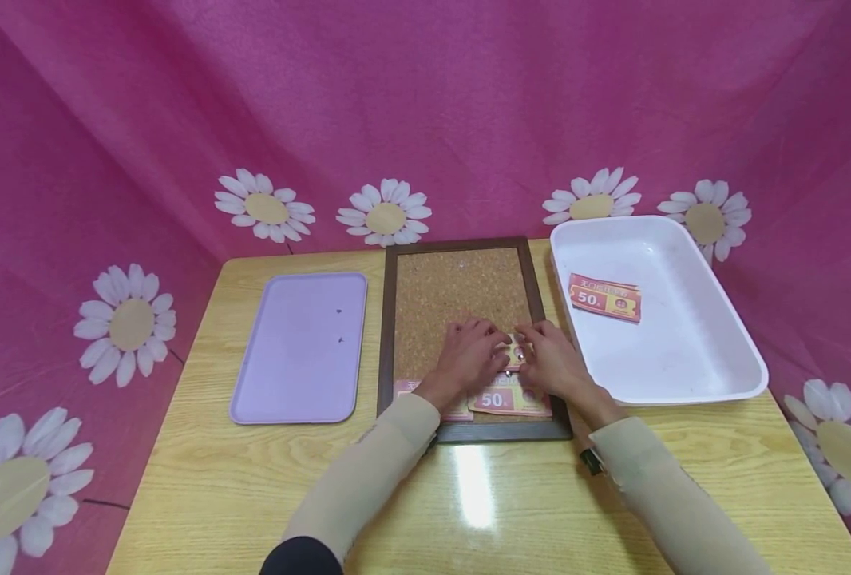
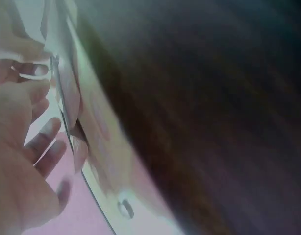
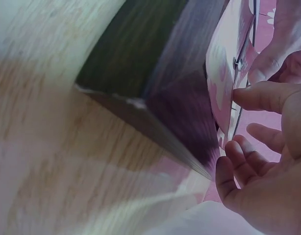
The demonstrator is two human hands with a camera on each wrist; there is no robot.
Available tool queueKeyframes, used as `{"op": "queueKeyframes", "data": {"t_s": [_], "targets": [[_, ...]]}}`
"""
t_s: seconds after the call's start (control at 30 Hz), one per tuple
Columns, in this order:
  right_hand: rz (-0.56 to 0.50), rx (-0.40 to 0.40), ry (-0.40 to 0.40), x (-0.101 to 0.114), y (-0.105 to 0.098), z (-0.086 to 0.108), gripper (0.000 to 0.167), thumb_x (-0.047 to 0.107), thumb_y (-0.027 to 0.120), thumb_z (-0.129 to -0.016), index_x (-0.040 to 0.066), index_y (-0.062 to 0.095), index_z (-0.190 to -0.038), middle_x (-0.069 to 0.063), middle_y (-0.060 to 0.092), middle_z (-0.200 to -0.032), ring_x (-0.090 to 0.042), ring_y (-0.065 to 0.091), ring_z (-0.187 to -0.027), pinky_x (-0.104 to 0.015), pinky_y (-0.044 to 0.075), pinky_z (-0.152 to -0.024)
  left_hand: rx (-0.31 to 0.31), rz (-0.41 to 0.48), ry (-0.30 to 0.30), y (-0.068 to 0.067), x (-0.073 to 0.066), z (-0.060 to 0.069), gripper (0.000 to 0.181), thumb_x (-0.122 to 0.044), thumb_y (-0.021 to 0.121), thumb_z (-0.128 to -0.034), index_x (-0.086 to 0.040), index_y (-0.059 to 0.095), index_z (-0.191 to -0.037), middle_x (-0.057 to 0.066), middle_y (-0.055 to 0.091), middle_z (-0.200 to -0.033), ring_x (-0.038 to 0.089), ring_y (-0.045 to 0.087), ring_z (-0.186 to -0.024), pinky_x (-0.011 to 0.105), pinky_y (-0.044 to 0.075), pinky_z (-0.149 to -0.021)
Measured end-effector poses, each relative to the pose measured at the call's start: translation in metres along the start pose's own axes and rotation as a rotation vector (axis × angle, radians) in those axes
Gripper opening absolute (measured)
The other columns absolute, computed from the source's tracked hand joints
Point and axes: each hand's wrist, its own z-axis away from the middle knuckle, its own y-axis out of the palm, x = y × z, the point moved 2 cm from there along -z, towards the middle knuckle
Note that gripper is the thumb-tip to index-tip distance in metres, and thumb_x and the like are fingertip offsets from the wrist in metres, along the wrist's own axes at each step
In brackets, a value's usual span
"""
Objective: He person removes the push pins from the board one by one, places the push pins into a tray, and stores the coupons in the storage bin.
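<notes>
Head: your L hand (image 1: 469,351) & R hand (image 1: 556,361) are both at the upper coupon (image 1: 515,352), RH side of the corkboard (image 1: 461,287), just beyond the lower coupon (image 1: 493,401); fingers bent. L wrist: L fingers half-curled – can't tell if they pinch anything. R wrist: thumb at coupon edge near a pin (image 3: 237,64), other fingers loosely curled – grip unclear. I'd hold coupon flat w/ L, press pin straight w/ R.

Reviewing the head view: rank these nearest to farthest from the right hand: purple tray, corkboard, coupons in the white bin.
1. Corkboard, beneath the right hand.
2. Coupons, in the white bin, to its right.
3. Purple tray, left of the corkboard.
</notes>
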Motion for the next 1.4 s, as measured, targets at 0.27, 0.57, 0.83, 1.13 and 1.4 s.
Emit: {"op": "queueKeyframes", "data": {"t_s": [0.27, 0.57, 0.83, 1.13, 1.4], "targets": [[0.013, -0.008, 0.01, -0.004, 0.003, 0.0, 0.071, 0.013, 0.074, -0.072, 0.004, 0.05, -0.138, -0.018, 0.049, -0.128, -0.035, 0.049, -0.115, -0.052, 0.041, -0.099, -0.033, -0.038, 0.039, 0.002, -0.014, -0.005, 0.026, -0.039, 0.057, -0.0925, -0.035, 0.066, -0.116, -0.013, 0.061, -0.116, 0.011, 0.05, -0.112, 0.041, 0.033, -0.096], [0.028, -0.035, -0.034, -0.005, 0.005, -0.001, 0.069, 0.013, 0.073, -0.07, 0.001, 0.053, -0.135, -0.023, 0.049, -0.131, -0.04, 0.048, -0.119, -0.054, 0.039, -0.102, 0.01, -0.084, 0.039, 0.006, -0.021, -0.008, 0.023, -0.042, 0.055, -0.0948, -0.036, 0.065, -0.115, -0.014, 0.061, -0.115, 0.011, 0.051, -0.107, 0.04, 0.031, -0.093], [0.014, -0.014, -0.009, -0.005, 0.005, -0.002, 0.067, 0.012, 0.073, -0.071, 0.002, 0.054, -0.134, -0.022, 0.048, -0.136, -0.04, 0.045, -0.124, -0.055, 0.035, -0.106, 0.002, -0.109, 0.052, 0.008, -0.021, -0.009, 0.019, -0.04, 0.056, -0.0951, -0.036, 0.068, -0.109, -0.014, 0.063, -0.111, 0.011, 0.051, -0.102, 0.04, 0.032, -0.091], [-0.001, 0.0, 0.012, -0.006, 0.004, -0.003, 0.069, 0.015, 0.076, -0.071, 0.003, 0.053, -0.135, -0.022, 0.047, -0.133, -0.04, 0.046, -0.121, -0.055, 0.037, -0.103, 0.012, -0.102, 0.033, 0.008, -0.021, -0.011, 0.019, -0.039, 0.056, -0.0942, -0.035, 0.069, -0.108, -0.013, 0.062, -0.112, 0.012, 0.052, -0.103, 0.041, 0.032, -0.093], [-0.021, 0.002, 0.031, -0.008, 0.003, -0.002, 0.069, 0.017, 0.077, -0.071, 0.005, 0.054, -0.135, -0.022, 0.046, -0.132, -0.039, 0.045, -0.121, -0.054, 0.037, -0.103, -0.015, -0.113, 0.006, 0.007, -0.014, -0.012, 0.017, -0.039, 0.056, -0.094, -0.037, 0.07, -0.102, -0.015, 0.063, -0.11, 0.01, 0.053, -0.105, 0.043, 0.034, -0.095]]}}
